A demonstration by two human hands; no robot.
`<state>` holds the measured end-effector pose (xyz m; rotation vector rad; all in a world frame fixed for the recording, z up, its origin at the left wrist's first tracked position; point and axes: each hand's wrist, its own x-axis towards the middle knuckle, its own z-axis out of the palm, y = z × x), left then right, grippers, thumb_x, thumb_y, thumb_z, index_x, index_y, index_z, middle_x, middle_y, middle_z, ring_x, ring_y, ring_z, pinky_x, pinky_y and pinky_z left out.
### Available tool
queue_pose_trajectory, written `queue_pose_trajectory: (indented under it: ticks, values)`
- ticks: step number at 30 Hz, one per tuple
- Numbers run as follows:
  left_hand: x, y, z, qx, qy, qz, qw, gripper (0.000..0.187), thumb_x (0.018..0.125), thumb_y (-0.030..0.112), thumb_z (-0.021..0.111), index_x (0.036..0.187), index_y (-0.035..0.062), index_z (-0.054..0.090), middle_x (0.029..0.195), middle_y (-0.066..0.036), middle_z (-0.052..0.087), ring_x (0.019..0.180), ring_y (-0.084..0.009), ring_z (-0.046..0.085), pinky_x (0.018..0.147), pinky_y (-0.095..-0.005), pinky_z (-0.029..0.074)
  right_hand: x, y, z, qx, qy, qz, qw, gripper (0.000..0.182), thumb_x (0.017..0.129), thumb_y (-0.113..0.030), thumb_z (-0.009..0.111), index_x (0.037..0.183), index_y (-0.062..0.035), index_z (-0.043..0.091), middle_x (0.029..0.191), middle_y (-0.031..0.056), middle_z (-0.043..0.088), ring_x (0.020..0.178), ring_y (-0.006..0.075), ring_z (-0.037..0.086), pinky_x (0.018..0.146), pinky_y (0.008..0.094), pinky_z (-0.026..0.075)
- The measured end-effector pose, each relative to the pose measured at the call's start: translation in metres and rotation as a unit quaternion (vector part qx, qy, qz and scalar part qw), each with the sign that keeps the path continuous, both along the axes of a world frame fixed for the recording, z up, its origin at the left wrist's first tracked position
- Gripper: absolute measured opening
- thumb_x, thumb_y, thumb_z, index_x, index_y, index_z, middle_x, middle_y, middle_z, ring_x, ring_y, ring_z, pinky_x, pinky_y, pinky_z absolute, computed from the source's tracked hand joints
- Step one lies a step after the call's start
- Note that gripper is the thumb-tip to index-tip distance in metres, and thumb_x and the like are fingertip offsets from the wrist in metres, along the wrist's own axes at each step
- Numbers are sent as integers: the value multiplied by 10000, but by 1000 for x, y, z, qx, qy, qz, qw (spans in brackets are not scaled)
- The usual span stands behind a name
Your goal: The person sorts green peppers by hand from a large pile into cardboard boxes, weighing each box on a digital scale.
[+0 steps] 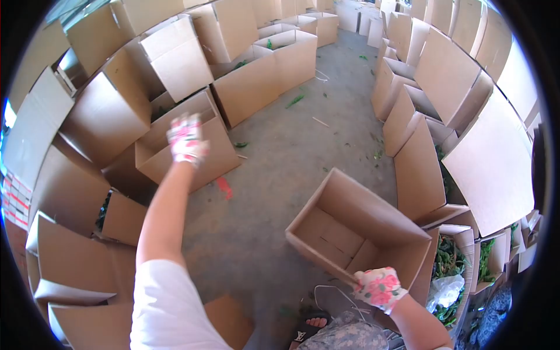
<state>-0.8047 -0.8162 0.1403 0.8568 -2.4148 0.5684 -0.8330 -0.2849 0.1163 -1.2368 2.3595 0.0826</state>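
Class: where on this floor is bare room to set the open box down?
The bare concrete aisle between the left box row and right box row is freest, ahead of the open box gripped by the right hand. Both sides are crowded; the left hand is raised.

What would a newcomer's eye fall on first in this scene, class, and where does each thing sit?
First, the open empty brown cardboard box tilted at lower centre, its near flap in the grip of the right hand in a pink floral glove. Next, the left hand, gloved alike, raised at upper left above another open box. Rows of brown cardboard boxes line both sides of the grey concrete floor.
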Motion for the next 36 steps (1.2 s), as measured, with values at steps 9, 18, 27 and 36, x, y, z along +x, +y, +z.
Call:
queue_pose_trajectory:
  ticks: [9, 18, 27, 36]
  values:
    - [59, -19, -15, 129, -265, 87, 952, 262, 813, 326, 623, 908, 89, 679, 1011, -122, 641, 962, -289, 623, 809, -388, 518, -18, 10, -4, -37, 35, -74, 996, 196, 817, -326, 530, 841, -150, 612, 713, 73, 649, 675, 280, 647, 618, 407, 498]
    - [104, 170, -10, 315, -364, -141, 865, 359, 858, 326, 489, 1082, 67, 599, 1124, -168, 608, 1051, -344, 587, 899, -416, 467, 63, 48, 154, -250, 115, -114, 955, 292, 785, -363, 617, 765, -73, 636, 679, 143, 632, 674, 320, 639, 638, 432, 496]
    - [135, 307, -18, 278, -371, -237, 854, 348, 761, 319, 507, 886, 22, 639, 851, -201, 638, 786, -373, 617, 691, -443, 476, 290, 274, 307, -453, 511, -190, 706, 137, 832, -129, 620, 915, -23, 645, 661, 92, 624, 604, 239, 629, 576, 318, 487]
    - [156, 533, -123, 398, -363, -408, 738, 241, 799, 150, 516, 971, 12, 613, 825, -185, 649, 726, -304, 638, 642, -394, 511, 528, 522, 202, -224, 552, -663, 455, 150, 875, -158, 636, 983, -56, 656, 629, -18, 523, 510, 65, 416, 483, 232, 347]
